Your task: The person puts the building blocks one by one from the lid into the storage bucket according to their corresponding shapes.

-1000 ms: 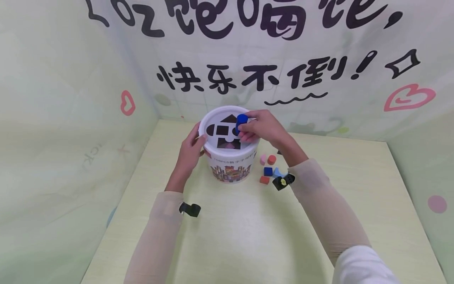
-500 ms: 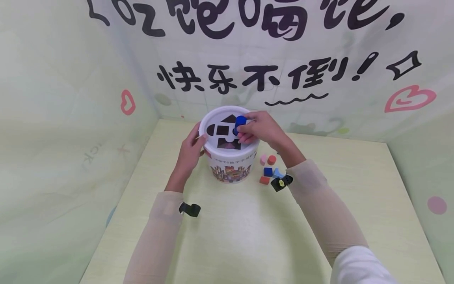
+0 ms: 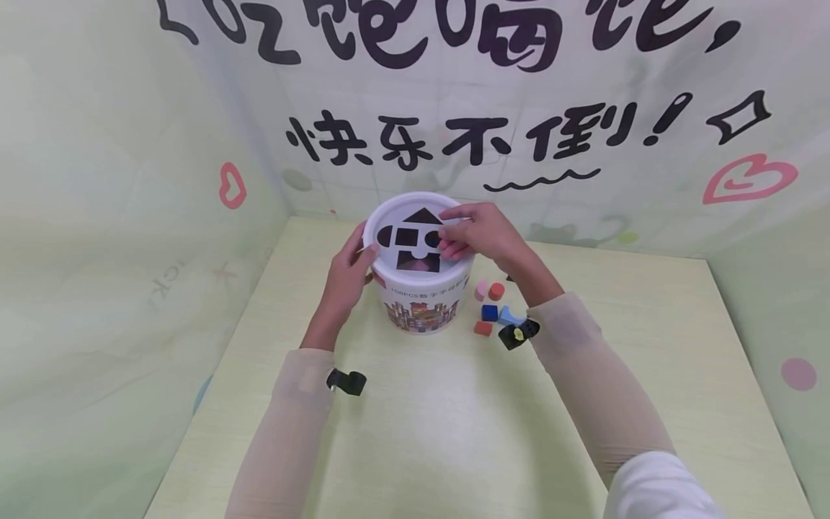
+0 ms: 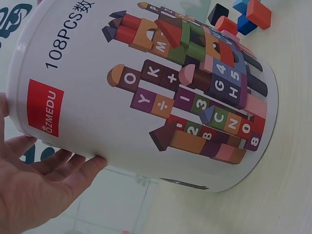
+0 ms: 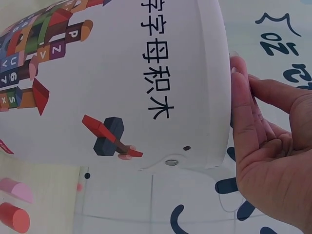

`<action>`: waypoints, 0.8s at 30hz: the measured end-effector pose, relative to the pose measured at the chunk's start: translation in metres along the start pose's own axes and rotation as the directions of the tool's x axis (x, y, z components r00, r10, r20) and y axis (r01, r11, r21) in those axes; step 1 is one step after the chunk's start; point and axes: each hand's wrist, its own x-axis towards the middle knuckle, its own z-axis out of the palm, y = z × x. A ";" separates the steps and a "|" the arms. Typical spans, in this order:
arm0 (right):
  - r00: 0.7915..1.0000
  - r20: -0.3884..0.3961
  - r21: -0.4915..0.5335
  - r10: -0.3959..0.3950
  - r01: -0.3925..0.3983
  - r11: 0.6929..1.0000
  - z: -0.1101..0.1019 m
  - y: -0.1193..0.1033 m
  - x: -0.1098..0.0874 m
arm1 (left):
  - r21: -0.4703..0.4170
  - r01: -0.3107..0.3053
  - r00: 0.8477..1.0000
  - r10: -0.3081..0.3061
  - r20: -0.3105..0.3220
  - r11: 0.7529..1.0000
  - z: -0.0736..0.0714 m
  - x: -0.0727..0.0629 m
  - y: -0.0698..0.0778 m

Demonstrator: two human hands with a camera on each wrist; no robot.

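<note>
A white toy-block bucket (image 3: 424,306) with a printed castle stands on the table, its white lid (image 3: 394,215) cut with shaped holes. My left hand (image 3: 349,270) holds the bucket at its left side, thumb over the rim; in the left wrist view the fingers (image 4: 78,170) lie against the wall. Over the lid's right side is my right hand (image 3: 485,236), its fingertips at the round hole (image 3: 432,238). No block shows in that hand. In the right wrist view, the right hand (image 5: 273,136) is beside the rim, and its fingertips are partly hidden by the lid edge.
Right of the bucket lie a blue cube (image 3: 489,313), a red cylinder (image 3: 496,291), a pink block (image 3: 480,290), a light blue arch block (image 3: 508,316) and a red block (image 3: 483,329). Printed cloth walls (image 3: 415,180) enclose the table at the back and sides.
The blue cylinder pinched by my right hand over the round hole is gone from sight, and the hole now shows dark. The left hand and bucket have stayed put.
</note>
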 end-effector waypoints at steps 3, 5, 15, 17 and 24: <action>1.000 -0.002 0.008 0.007 -0.007 1.000 -0.001 0.000 -0.001 | 0.001 -0.003 1.000 0.003 -0.001 1.000 0.000 0.000 0.000; 1.000 -0.002 0.009 0.008 -0.008 1.000 -0.001 0.001 -0.001 | 0.002 -0.007 1.000 0.007 -0.001 1.000 0.000 0.000 -0.001; 1.000 -0.005 0.003 0.016 -0.016 1.000 -0.004 0.004 -0.002 | 0.012 -0.006 1.000 0.006 -0.011 1.000 0.001 0.000 0.000; 1.000 -0.003 0.001 0.016 -0.016 1.000 -0.006 0.005 -0.002 | 0.012 -0.002 1.000 0.003 -0.018 1.000 0.001 -0.001 0.000; 1.000 -0.011 0.013 0.021 -0.021 1.000 -0.014 0.009 -0.003 | 0.005 -0.012 1.000 0.012 -0.014 1.000 0.002 0.001 -0.001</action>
